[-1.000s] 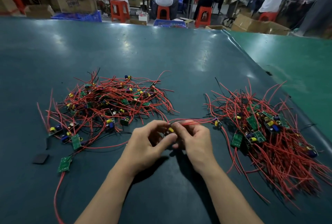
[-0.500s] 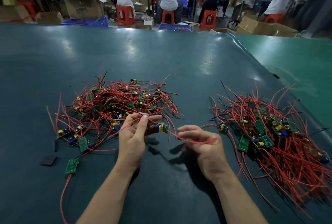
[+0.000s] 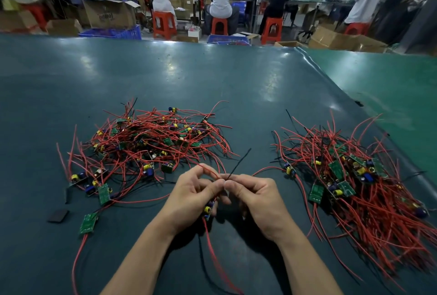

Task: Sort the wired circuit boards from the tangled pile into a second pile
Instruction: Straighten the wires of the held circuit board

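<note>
Here, the left hand [image 3: 191,196] grips a wired board [image 3: 208,209] in curled fingers above the desk [image 3: 212,77]; the right hand [image 3: 256,196] pinches its black wire [image 3: 238,162], between the left pile [image 3: 146,145] and right pile [image 3: 359,181].

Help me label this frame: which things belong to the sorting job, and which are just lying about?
In the job: left pile, right pile, held board, left hand, right hand.
Lying about: black pad, cardboard boxes, red stools.
</note>
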A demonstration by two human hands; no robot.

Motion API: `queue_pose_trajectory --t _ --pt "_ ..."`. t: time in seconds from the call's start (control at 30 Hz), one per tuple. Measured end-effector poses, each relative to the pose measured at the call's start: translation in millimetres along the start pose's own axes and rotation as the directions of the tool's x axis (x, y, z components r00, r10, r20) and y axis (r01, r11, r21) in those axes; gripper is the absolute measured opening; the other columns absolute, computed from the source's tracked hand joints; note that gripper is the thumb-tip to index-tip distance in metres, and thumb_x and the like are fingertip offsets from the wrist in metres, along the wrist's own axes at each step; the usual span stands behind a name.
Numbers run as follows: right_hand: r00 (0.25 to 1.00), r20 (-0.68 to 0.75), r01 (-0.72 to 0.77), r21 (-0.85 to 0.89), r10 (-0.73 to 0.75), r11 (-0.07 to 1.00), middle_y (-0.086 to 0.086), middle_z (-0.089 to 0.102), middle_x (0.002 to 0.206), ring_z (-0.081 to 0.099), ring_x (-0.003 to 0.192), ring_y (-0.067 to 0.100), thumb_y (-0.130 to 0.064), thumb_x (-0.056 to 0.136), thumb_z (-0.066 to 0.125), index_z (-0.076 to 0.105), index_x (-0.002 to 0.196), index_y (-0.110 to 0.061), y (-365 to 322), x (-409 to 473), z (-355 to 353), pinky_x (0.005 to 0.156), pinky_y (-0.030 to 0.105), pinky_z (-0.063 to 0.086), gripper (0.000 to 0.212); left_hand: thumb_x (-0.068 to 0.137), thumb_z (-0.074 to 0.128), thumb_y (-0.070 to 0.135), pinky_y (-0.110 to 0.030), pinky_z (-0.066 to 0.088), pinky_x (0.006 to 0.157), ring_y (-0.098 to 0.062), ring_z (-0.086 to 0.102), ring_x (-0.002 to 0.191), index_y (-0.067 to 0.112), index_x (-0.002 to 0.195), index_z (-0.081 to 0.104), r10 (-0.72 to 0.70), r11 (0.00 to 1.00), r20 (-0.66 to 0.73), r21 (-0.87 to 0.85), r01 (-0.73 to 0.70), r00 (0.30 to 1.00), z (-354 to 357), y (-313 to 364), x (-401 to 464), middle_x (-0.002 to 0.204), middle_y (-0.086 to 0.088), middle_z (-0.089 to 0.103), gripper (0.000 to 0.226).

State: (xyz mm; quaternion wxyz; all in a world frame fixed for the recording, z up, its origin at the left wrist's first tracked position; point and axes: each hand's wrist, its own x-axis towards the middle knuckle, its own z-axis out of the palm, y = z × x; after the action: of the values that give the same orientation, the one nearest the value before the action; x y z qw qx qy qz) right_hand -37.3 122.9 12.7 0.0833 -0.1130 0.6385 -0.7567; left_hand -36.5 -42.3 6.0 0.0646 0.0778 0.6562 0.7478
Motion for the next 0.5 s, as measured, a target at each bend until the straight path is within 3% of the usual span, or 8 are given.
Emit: queue_pose_trajectory --t 0.2,0.27,0.4,0.5 --pt "0.997 -0.029 -0.067 -0.008 0.066 0.998 -0.003 0.052 0.052 0.037 0.041 0.006 -0.038 0.070 0.073 0.080 0.093 -0.023 2.1 4.6 -3.4 0.038 0.018 0.030 0.029 0.086 0.068 0.025 -0.023 0.041 0.045 -0.019 0.052 0.045 0.005 0.083 0.062 -0.010 0.997 0.021 0.082 0.008 1.000 1.7 0.5 0.1 0.078 -0.037 0.065 0.021" --pt "0.998 -0.023 -0.059 0.008 0.060 0.998 -0.003 0.053 0.051 0.041 0.041 0.005 -0.038 0.068 0.075 0.081 0.091 -0.019 2.0 6.1 -3.7 0.040 0.018 0.036 0.031 0.091 0.068 0.026 -0.026 0.042 0.049 -0.020 0.054 0.050 0.007 0.083 0.069 0.008 0.991 0.045 0.136 -0.014 0.999 0.7 -0.5 -1.0 0.079 -0.036 0.064 0.021" --pt "0.984 -0.145 -0.086 0.128 0.105 0.988 -0.001 0.056 0.054 0.046 0.040 0.008 -0.032 0.070 0.074 0.077 0.078 -0.016 1.4 11.0 -4.0 0.036 0.016 0.033 0.017 0.095 0.062 0.011 -0.029 0.049 0.048 -0.019 0.057 0.052 0.012 0.103 0.073 -0.012 0.994 0.030 0.113 0.008 0.999 1.3 -0.5 -1.8 0.081 -0.008 0.073 0.014" --pt "0.979 -0.170 -0.065 0.242 0.108 0.968 0.003 0.058 0.060 0.051 0.045 0.011 -0.023 0.077 0.068 0.071 0.083 -0.013 3.4 14.1 -6.6 0.037 0.018 0.037 0.012 0.097 0.057 0.007 -0.032 0.053 0.051 -0.020 0.059 0.054 0.008 0.105 0.071 -0.021 0.990 0.010 0.137 0.020 1.000 2.7 -1.1 1.5 0.082 -0.008 0.073 0.016"
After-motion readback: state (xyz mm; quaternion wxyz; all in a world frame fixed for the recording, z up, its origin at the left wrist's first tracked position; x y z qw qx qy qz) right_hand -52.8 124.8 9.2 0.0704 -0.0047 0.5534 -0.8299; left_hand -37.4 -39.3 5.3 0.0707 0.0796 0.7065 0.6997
